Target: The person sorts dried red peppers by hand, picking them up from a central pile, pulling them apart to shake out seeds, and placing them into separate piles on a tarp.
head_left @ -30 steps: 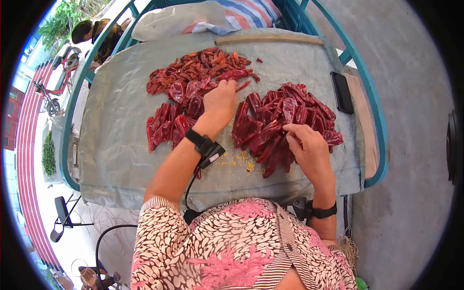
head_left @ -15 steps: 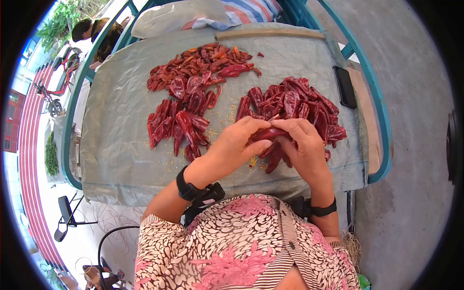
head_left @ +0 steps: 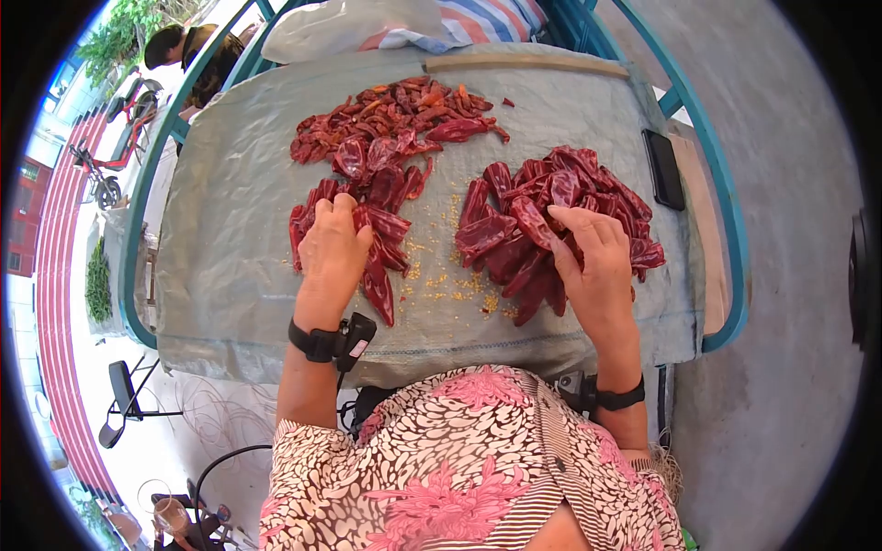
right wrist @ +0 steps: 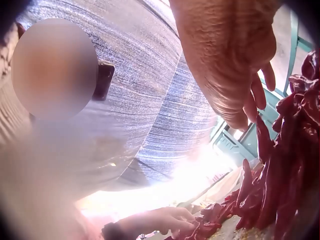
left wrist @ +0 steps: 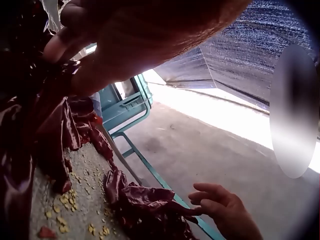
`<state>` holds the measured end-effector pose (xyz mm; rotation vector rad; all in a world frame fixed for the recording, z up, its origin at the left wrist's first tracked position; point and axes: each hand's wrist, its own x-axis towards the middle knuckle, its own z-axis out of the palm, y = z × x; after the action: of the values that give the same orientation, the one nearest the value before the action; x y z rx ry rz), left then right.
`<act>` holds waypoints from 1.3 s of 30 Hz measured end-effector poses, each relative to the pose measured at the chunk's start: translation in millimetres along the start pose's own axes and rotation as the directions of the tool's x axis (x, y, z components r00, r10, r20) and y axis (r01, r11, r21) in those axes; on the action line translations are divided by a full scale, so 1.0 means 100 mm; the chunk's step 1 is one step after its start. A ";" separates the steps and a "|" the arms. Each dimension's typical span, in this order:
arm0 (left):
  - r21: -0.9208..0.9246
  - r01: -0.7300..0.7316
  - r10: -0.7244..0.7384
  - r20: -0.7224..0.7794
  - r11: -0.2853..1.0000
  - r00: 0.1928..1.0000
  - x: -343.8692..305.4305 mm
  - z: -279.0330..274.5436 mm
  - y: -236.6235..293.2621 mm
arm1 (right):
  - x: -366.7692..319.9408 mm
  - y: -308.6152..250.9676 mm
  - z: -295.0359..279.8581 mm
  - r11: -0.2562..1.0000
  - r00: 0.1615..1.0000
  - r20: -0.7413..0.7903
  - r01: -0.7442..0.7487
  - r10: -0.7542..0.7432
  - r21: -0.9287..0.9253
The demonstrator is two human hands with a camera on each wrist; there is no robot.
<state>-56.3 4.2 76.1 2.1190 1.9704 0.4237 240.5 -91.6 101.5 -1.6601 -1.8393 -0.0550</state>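
Observation:
My left hand is over the left heap of large dried red chili peppers, its thumb and fingertips curled at a dried chili pepper there. That pepper is largely hidden by the hand in the head view. At the near side of the right heap of dried red chili peppers, my right hand pinches a dried chili pepper by one end. The left wrist view shows this pinch from the side, with the right hand at the pepper's narrow tip.
Smaller dried peppers lie behind the left heap. Yellow seeds are scattered between the heaps on the grey-green sheet. A phone lies at right, inside the teal rail. Another person is at far left.
The left hand reached back from the left heap to the right, both hands met at one pepper, then the left hand returned to the left heap. The right hand stayed by the right heap.

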 end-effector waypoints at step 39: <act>-0.146 -0.372 0.384 0.064 0.916 0.921 -0.10 -0.07 0.07 | -0.03 -0.27 0.18 0.953 0.984 0.079 0.134 -0.161 0.272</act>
<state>-52.5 -6.3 85.0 2.3864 1.4351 0.4954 208.2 -91.5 95.9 -1.3610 -1.9478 0.2076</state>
